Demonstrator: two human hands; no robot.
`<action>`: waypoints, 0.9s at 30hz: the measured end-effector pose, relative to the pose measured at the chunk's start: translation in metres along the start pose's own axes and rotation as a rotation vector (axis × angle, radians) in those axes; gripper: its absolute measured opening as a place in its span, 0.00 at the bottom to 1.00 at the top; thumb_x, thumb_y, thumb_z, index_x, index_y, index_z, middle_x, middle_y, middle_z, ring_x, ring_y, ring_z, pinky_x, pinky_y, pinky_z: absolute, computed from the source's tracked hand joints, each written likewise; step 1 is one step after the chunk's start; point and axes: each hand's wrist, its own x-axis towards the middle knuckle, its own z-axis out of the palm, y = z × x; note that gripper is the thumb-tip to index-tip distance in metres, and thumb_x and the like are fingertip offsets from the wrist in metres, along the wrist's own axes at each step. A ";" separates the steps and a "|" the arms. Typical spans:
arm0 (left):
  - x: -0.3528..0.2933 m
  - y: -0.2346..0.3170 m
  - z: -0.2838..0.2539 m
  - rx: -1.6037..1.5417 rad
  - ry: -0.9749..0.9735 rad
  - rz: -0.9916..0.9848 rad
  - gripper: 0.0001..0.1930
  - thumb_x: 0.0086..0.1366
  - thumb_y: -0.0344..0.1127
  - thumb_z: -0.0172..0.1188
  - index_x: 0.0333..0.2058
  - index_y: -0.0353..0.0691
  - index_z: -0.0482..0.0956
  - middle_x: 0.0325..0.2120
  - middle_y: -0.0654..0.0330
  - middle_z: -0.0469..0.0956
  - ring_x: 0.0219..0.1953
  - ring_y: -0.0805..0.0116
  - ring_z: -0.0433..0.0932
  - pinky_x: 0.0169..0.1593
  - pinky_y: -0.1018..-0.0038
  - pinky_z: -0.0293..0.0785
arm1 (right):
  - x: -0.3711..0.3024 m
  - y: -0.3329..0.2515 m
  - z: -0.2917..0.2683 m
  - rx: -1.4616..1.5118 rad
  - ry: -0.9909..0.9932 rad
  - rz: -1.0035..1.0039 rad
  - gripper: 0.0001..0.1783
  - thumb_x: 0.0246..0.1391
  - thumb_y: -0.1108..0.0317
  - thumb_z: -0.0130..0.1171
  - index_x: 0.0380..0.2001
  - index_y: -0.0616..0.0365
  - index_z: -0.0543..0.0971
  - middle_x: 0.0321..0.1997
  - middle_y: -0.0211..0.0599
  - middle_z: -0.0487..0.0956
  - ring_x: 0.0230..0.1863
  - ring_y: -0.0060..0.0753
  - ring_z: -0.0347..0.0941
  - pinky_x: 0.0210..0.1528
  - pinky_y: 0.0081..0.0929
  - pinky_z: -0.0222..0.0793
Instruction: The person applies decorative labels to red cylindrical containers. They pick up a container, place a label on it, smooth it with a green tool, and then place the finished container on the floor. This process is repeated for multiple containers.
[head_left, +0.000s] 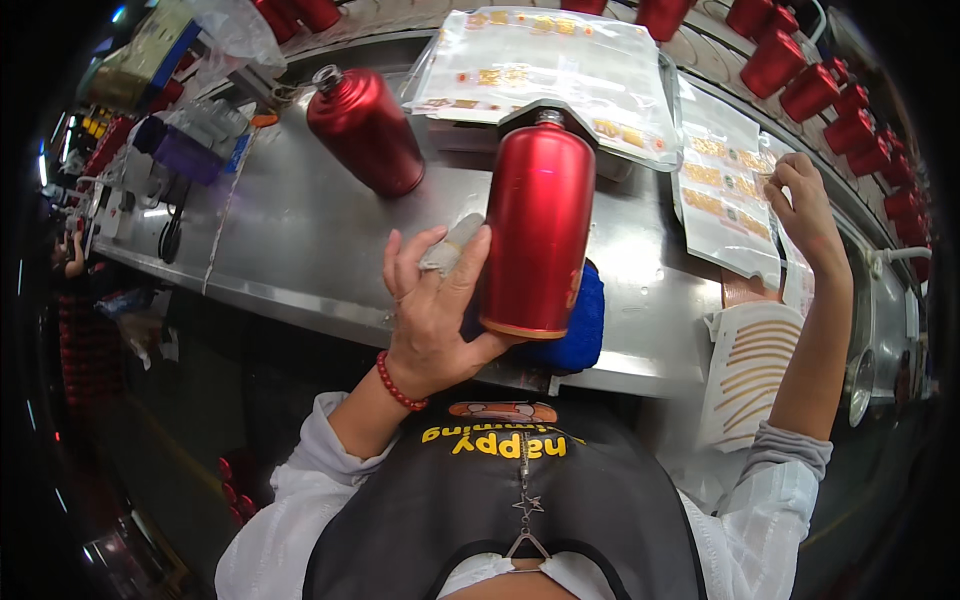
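A brushed-metal table (270, 245) crosses the scene, its edges bowed by the lens. At its left end a purple bottle (180, 150) lies near clear plastic items; next comes a standing red bottle (370, 135) with a bare threaded neck. In the middle, the other red bottle (540, 225) is in front of the person, its base toward them and close above a blue cloth (590, 320). Beyond it sits a stack of white label sheets (555, 70); further right lie more sheets (720, 180) and a pale tray (750, 375) of curved amber strips. Rows of red bottles (810, 92) line the far right.

The left hand (435, 320) is spread, palm up, its index fingertip against the nearer bottle's left side and its thumb at the base. The right hand (805, 210) reaches to the right-hand sheets, thumb and forefinger drawn together at their edge; whether they pinch anything cannot be told.

A pale wrap covers one left finger, and round red beads form a bracelet (398, 383). The nearer bottle is a glossy, round-shouldered cylinder; the cloth looks soft and thick, and the labels carry gold patterning.
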 end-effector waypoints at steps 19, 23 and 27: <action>0.016 -0.035 0.009 -0.715 -0.107 -0.191 0.54 0.62 0.64 0.63 0.70 0.26 0.52 0.66 0.39 0.61 0.71 0.42 0.54 0.72 0.51 0.46 | 0.083 -0.231 -0.003 0.240 -0.131 -0.420 0.10 0.53 0.69 0.68 0.33 0.61 0.78 0.48 0.43 0.73 0.53 0.47 0.70 0.53 0.39 0.72; 0.061 -0.032 0.029 -0.840 -0.055 -0.359 0.49 0.66 0.57 0.62 0.69 0.24 0.51 0.66 0.36 0.59 0.69 0.42 0.58 0.71 0.57 0.54 | 0.079 -0.232 -0.002 0.290 -0.090 -0.375 0.10 0.55 0.67 0.64 0.35 0.64 0.79 0.45 0.47 0.75 0.51 0.49 0.71 0.53 0.40 0.71; 0.064 -0.034 0.034 -0.902 -0.079 -0.404 0.48 0.65 0.54 0.64 0.68 0.23 0.51 0.64 0.35 0.61 0.67 0.44 0.61 0.70 0.58 0.56 | 0.060 -0.227 0.005 0.318 0.257 -0.269 0.11 0.55 0.73 0.63 0.42 0.62 0.78 0.45 0.47 0.73 0.50 0.51 0.71 0.52 0.41 0.70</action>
